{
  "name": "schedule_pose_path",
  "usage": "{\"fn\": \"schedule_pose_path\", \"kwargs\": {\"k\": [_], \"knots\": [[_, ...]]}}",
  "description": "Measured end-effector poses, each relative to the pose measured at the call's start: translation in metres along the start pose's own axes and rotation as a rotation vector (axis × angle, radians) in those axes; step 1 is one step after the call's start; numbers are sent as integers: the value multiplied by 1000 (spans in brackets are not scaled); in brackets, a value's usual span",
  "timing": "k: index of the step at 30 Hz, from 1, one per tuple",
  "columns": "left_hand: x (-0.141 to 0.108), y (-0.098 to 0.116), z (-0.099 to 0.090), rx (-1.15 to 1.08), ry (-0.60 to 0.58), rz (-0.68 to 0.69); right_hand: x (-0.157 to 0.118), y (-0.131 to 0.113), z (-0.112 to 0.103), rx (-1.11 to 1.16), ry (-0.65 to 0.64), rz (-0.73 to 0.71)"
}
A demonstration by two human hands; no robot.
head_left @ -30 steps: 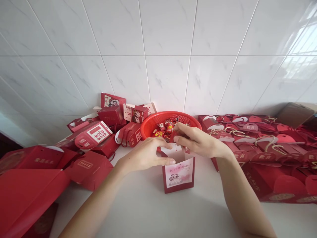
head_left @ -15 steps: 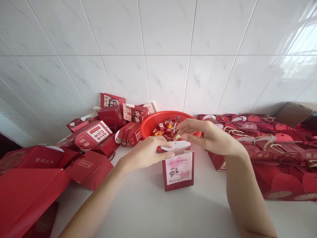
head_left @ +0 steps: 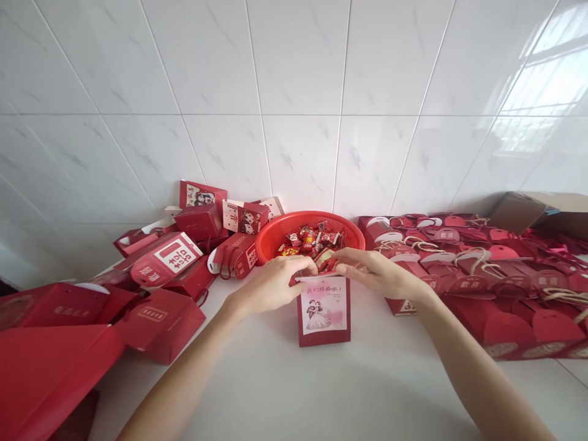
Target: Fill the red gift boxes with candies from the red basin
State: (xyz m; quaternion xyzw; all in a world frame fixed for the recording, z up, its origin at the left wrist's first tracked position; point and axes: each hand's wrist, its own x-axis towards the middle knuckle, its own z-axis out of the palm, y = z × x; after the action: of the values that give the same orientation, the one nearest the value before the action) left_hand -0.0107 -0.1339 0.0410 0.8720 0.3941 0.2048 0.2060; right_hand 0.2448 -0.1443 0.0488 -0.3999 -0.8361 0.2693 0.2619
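Observation:
A small dark-red paper gift box (head_left: 325, 340) stands upright on the white table in front of me, its pink front panel printed with a bride and groom. My left hand (head_left: 275, 283) is closed around the box's upper left corner, thumb at the front edge. At the upper right corner, my right hand (head_left: 379, 274) has its thumb and fingers pressed together on the top edge. The box's top looks folded down flatter, and its inside is hidden. Just behind it sits a red plastic basket (head_left: 264, 236) with wrapped candies (head_left: 310, 239) in it.
Several red gift boxes (head_left: 158, 321) lie piled on the left. To the right, rows of closed red boxes (head_left: 463, 285) with rope handles fill the table. A brown cardboard box (head_left: 523, 208) stands at the far right, and a tiled wall (head_left: 298, 159) rises behind.
My right hand has come down from above the box onto its top right edge. The white top flaps that stood up are now folded down. The view has shifted slightly.

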Motion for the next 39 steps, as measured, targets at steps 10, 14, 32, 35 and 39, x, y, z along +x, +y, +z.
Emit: {"fn": "schedule_pose_path", "kwargs": {"k": [10,14,32,35,39], "knots": [[-3,3,-2,21,-71,-2,-20,22,50,102,193,67],[-2,0,-4,-38,-79,14,-24,26,66,174,293,78],[6,-11,-17,-178,-3,-33,-96,-14,23,-122,654,-22],[12,-26,-17,-126,104,-114,-144,-27,-35,-357,1182,-28],[21,-48,-11,-58,104,-159,-206,-4,-116,-652,1677,-57]]}}
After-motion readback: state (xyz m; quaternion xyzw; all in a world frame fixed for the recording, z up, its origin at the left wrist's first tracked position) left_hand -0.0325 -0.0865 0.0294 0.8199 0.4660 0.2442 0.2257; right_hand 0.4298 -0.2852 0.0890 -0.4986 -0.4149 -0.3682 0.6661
